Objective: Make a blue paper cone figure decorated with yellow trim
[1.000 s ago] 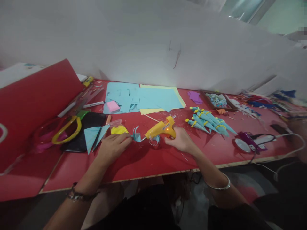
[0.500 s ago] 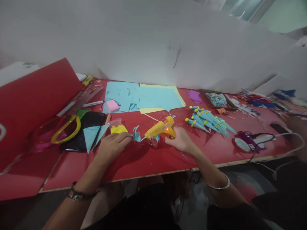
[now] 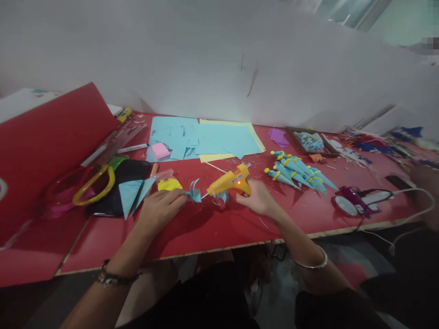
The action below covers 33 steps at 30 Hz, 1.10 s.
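My right hand (image 3: 258, 197) is closed around the grip of a yellow hot glue gun (image 3: 228, 182), whose small orange light glows. Its metal nozzle points left and meets a curled blue paper piece (image 3: 195, 192), or comes very close to it. My left hand (image 3: 163, 205) pinches the stem end of that piece, its fingers bent together. Beneath the gun's front lies another curled blue paper piece (image 3: 222, 198). Just behind my left fingers sits something bright yellow (image 3: 170, 184). Blue paper triangles (image 3: 131, 194) lie to the left of that hand.
Blue sheets (image 3: 226, 138) and a pink pad (image 3: 160, 151) lie at the back of the red table. Blue paper cones with yellow trim (image 3: 297, 170) are piled to the right, near a tray of scraps (image 3: 310, 142) and a purple device (image 3: 360, 201). Yellow-handled scissors (image 3: 109, 185) rest left.
Almost nothing differs. Both hands, the glue gun and the curled blue paper hold nearly the same positions, with only a very slight shift of the view.
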Tool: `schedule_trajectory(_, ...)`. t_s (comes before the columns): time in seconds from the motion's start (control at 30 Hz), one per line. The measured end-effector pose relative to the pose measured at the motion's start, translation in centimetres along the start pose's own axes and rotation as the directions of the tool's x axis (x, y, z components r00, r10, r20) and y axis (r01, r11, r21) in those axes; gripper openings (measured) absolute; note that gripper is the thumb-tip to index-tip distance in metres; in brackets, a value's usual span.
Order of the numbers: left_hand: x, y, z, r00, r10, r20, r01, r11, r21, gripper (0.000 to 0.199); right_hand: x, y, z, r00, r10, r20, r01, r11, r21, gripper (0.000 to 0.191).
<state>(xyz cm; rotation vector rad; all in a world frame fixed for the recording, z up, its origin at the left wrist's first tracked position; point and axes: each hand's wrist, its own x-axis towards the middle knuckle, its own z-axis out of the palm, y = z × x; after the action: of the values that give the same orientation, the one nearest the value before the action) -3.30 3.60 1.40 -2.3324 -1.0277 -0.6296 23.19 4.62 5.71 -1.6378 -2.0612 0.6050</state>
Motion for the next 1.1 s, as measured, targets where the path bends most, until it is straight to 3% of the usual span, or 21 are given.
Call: schedule_trajectory(1.1, -0.10, -0.07, 0.06, 1.000, -0.008, -0.029, 0.007, 1.000, -0.025, 0.014, 0.39, -0.40, 0.28, 0.999, 0.039, 0.005, -0.038, 0.999, -0.033, 0.012)
